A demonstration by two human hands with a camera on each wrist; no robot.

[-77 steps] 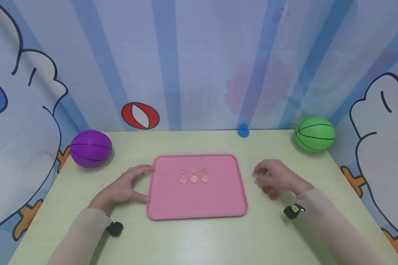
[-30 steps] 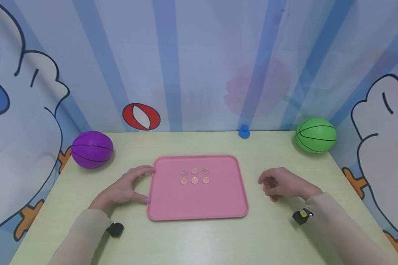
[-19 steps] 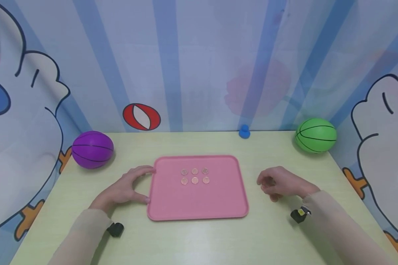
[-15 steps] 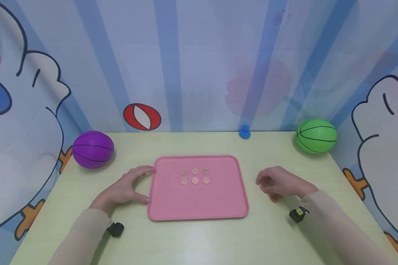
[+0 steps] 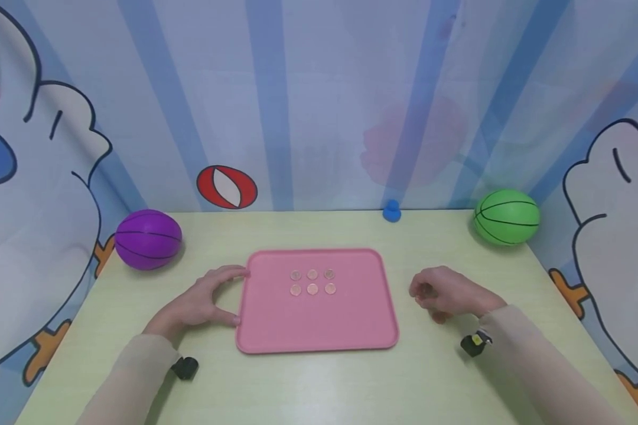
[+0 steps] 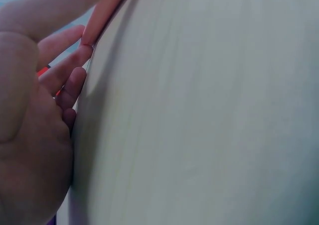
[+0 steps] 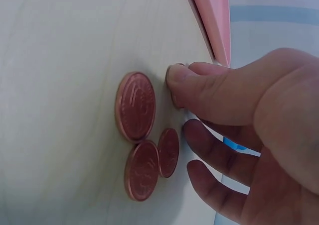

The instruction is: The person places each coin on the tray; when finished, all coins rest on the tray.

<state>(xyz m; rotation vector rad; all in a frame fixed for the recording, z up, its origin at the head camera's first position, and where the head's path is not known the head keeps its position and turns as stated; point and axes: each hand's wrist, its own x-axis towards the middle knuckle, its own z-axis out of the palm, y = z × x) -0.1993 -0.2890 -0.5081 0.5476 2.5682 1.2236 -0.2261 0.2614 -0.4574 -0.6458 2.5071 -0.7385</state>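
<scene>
A pink tray lies flat in the middle of the head view, with several small copper coins in two rows on it. My left hand rests at the tray's left edge, thumb and fingers spread and touching the rim. To the right of the tray, my right hand is low over the table. In the right wrist view its thumb and index finger pinch a coin, mostly covered by the thumb. Three copper coins lie on the table beside that hand: a larger-looking coin, a lower coin and a coin touching it.
A purple ball sits at the table's back left and a green ball at the back right. Against the striped backdrop stands a small blue object. The pale table extends in front of the tray.
My right hand first shifted right, away from the tray, then slid slightly back left. Its fingers have drawn closer together. The left hand, tray and coins on it look unchanged.
</scene>
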